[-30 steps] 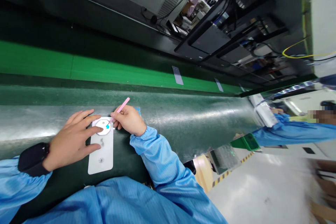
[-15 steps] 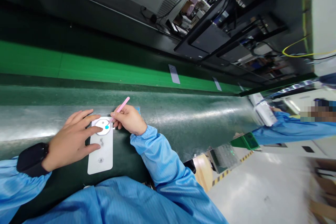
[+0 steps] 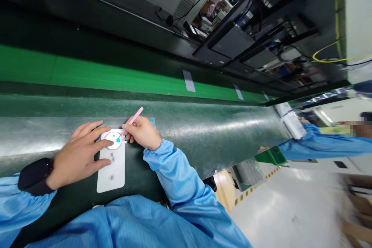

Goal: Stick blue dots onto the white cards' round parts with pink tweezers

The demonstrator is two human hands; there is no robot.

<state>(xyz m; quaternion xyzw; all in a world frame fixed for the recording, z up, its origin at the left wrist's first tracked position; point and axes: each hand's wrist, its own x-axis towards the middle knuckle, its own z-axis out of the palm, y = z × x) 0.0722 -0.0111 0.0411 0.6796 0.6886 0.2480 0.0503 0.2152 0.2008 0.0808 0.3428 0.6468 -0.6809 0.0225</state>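
Note:
A white phone back cover (image 3: 111, 180) lies flat on the dark green bench, with dark lettering and an octagonal camera area (image 3: 117, 144) at its far end. A small cyan spot (image 3: 118, 140) shows inside that octagon. My left hand (image 3: 83, 153) is spread over the cover's left side, its fingertips resting on it near the octagon. In my right hand (image 3: 142, 131) a slim pink stick-like tool (image 3: 136, 116) is pinched, its rounded end pointing up. The tool's lower tip reaches the octagon's right edge, partly hidden by fingers.
A green conveyor belt (image 3: 116, 76) runs behind the bench, carrying a grey phone cover (image 3: 188, 81) and another cover (image 3: 238, 92). A blue piece (image 3: 152, 122) lies behind my right hand. Farther right are a green bin (image 3: 271, 156) and a co-worker's blue sleeve (image 3: 322, 144).
The covers on the conveyor belt have shifted slightly left. Both my hands, the pink tool and the white cover stay practically where they were. The co-worker at right has moved a little.

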